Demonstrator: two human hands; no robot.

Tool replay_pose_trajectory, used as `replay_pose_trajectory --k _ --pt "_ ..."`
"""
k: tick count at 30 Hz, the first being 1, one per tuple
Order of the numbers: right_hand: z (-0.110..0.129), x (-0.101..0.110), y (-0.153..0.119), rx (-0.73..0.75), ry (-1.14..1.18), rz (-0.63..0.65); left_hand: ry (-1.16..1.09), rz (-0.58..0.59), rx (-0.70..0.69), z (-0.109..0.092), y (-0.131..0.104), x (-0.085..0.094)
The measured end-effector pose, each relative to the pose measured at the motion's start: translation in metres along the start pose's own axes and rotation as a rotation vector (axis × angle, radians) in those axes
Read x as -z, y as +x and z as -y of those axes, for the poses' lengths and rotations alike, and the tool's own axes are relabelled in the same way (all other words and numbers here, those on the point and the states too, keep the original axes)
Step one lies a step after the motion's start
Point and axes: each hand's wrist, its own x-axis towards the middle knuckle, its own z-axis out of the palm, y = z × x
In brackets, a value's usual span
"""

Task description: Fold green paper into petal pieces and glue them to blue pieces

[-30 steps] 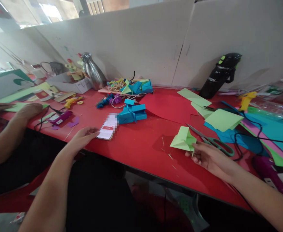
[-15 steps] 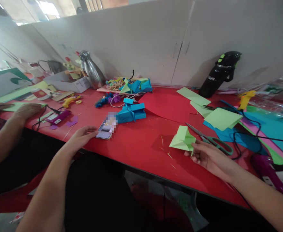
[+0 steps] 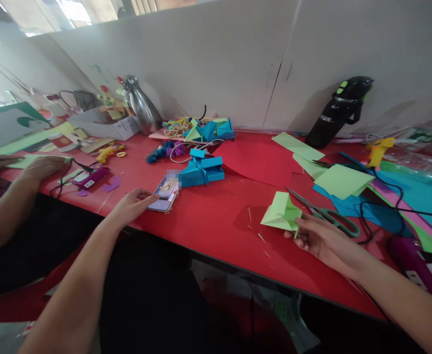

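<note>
My left hand [image 3: 136,205] reaches over the near edge of a smartphone [image 3: 163,195] lying flat on the red table. A finger is at its lit screen, and the hand grips nothing. Between the fingertips and thumb of my right hand [image 3: 317,238] is a folded piece of light green paper [image 3: 282,212], held just above or on the table; I cannot tell whether it touches. Right behind that hand lies a pair of scissors [image 3: 328,214] with grey-green handles. A blue folded-paper piece [image 3: 203,169] sits just beyond the phone.
Light green sheets [image 3: 344,181], a black bottle [image 3: 339,113] and a yellow glue gun [image 3: 381,151] with a cable are on the right. A steel jug [image 3: 142,105] and sticks stand at the back left. A co-worker's hands [image 3: 44,168] rest on paper at far left.
My left hand has moved right, onto the phone's screen, and the picture on the screen has changed. My right hand keeps hold of the green folded paper, nearly unmoved.
</note>
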Motion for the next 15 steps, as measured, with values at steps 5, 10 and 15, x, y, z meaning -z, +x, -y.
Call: replay_pose_trajectory --k 5,10,15 --pt "0.0 0.0 0.0 0.007 -0.012 -0.001 0.056 -0.003 -0.031 0.009 0.007 -0.004" --pt "0.0 -0.001 0.0 0.006 -0.008 0.0 0.121 0.0 -0.006 0.006 0.009 -0.003" --pt "-0.002 0.002 0.001 0.007 -0.03 0.016 0.269 0.015 0.08 -0.001 0.023 -0.004"
